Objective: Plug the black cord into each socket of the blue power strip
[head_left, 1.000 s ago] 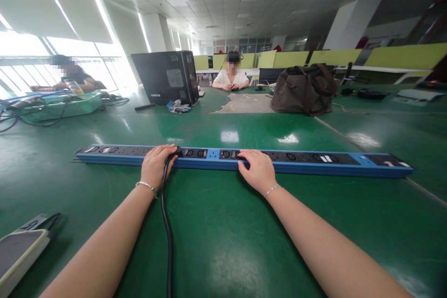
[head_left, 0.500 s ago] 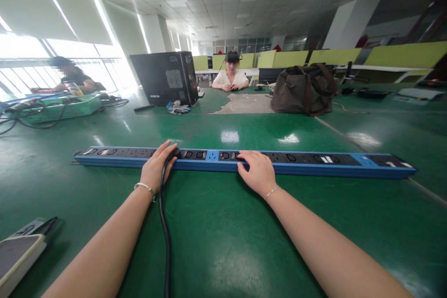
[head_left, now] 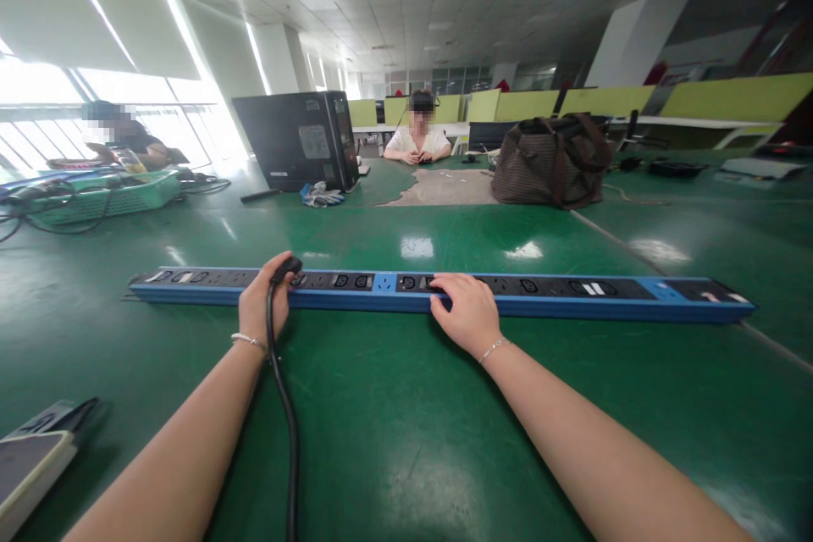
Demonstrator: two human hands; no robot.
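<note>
A long blue power strip [head_left: 572, 307] with black socket panels lies across the green table in front of me. My left hand [head_left: 259, 302] is closed around a black plug [head_left: 287, 268], held just above the strip's sockets left of the middle. From the plug a thick black cable [head_left: 289, 432] runs down past my wrist to the bottom of the view. My right hand [head_left: 468, 311] grips the strip right of its middle, fingers over the top and thumb at the near side. The sockets under both hands are hidden.
At lower left a phone [head_left: 31, 474] lies on the table. Further back stand a green basket with cables [head_left: 120, 196], a black computer case [head_left: 298, 140], gloves [head_left: 322, 195] and a brown bag [head_left: 546, 165]. One person sits opposite, another at far left.
My left hand has moved left along the strip and raised the plug off its face, with the cable shifting left too. My right hand has stayed in place.
</note>
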